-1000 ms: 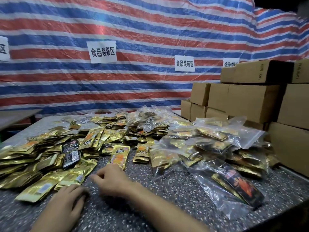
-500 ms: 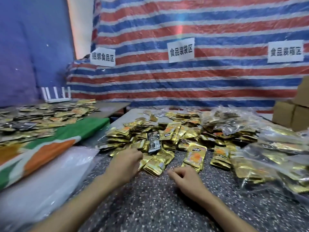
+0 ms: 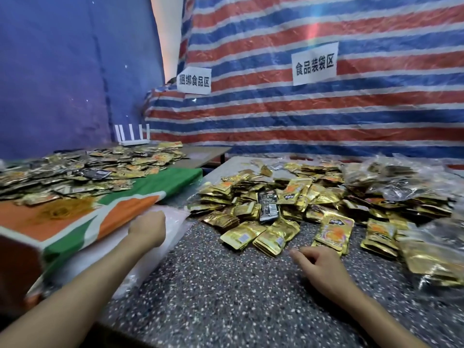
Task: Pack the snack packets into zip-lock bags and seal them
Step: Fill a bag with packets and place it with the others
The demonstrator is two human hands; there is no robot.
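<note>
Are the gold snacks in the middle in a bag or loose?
Loose. The packets lie in a bare heap on the table, with no plastic over them. The bags at the right hold others.

Dim, even indoor light. A faint pink, rainbow-tinged flare streaks the striped tarp (image 3: 313,33). Gold snack packets (image 3: 276,234) glint. A soft shadow lies under the right hand (image 3: 319,270) on the speckled table (image 3: 226,297). Wide-angle bending stretches the edges, and the far-left packet pile (image 3: 75,172) looks smeared.
</note>
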